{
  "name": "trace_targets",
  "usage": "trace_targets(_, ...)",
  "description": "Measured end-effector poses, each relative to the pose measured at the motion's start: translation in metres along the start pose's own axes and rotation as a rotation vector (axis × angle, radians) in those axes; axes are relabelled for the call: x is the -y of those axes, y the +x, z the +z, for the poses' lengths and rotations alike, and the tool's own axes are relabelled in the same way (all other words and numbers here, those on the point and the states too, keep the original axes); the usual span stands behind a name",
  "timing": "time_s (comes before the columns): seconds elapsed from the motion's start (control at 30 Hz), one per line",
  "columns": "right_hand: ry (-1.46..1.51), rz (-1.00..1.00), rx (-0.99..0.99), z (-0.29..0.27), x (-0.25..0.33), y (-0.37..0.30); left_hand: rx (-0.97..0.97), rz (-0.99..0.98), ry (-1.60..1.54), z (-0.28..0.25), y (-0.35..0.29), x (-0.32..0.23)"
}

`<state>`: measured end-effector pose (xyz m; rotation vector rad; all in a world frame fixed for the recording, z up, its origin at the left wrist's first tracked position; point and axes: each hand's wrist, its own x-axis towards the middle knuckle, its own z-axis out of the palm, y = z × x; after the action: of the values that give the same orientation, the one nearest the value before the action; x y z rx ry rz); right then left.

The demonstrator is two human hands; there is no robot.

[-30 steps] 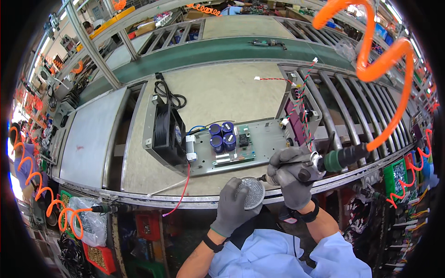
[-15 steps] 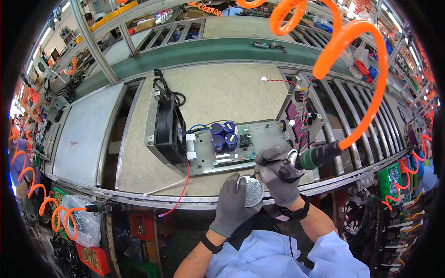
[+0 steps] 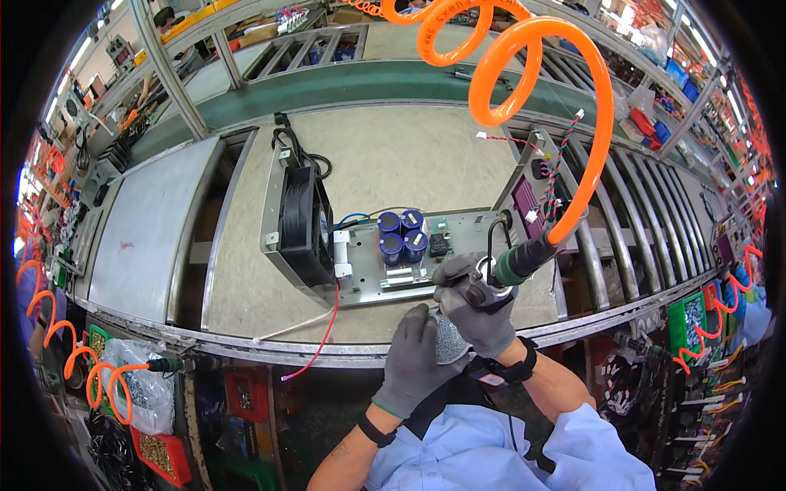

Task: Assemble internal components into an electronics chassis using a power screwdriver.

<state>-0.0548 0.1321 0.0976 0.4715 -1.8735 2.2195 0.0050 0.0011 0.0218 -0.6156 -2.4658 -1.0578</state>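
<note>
My left hand (image 3: 408,360), in a grey glove, is wrapped round a small round cup of silver screws (image 3: 450,342) at the bench's front edge. My right hand (image 3: 476,317), also gloved, grips an air screwdriver (image 3: 514,263) whose green and black tail points up to the right. The right fingers are just above the cup and cover part of it; the tool's tip is hidden. Beyond my hands lies a metal chassis (image 3: 360,283) with a circuit board and several blue-purple capacitors (image 3: 403,237). A black fan (image 3: 303,225) stands at its left end.
A coiled orange air hose (image 3: 602,106) hangs over the right side. Red-green twisted wires (image 3: 565,151) rise from the chassis's right panel. A red wire (image 3: 327,340) trails over the front edge. Metal rollers (image 3: 630,213) lie to the right; a red screw bin (image 3: 164,457) sits lower left.
My right hand and the air screwdriver have moved left, over the screw cup, and the tool's tail has tipped upward. The orange hose has swung left. My left hand has barely moved.
</note>
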Motion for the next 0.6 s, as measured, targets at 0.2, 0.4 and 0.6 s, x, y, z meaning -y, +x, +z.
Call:
trace_targets(0.2,-0.082,0.031,0.037,0.000,-0.002,0.003,0.044,-0.024,0.003,-0.001,0.000,0.000)
trace_targets(0.4,0.021,0.067,-0.040,-0.002,0.007,0.015,0.042,-0.047,0.016,-0.004,0.004,-0.004)
trace_targets(0.6,0.081,0.097,-0.140,-0.021,0.038,0.044,0.049,-0.064,0.044,-0.006,0.005,-0.005)
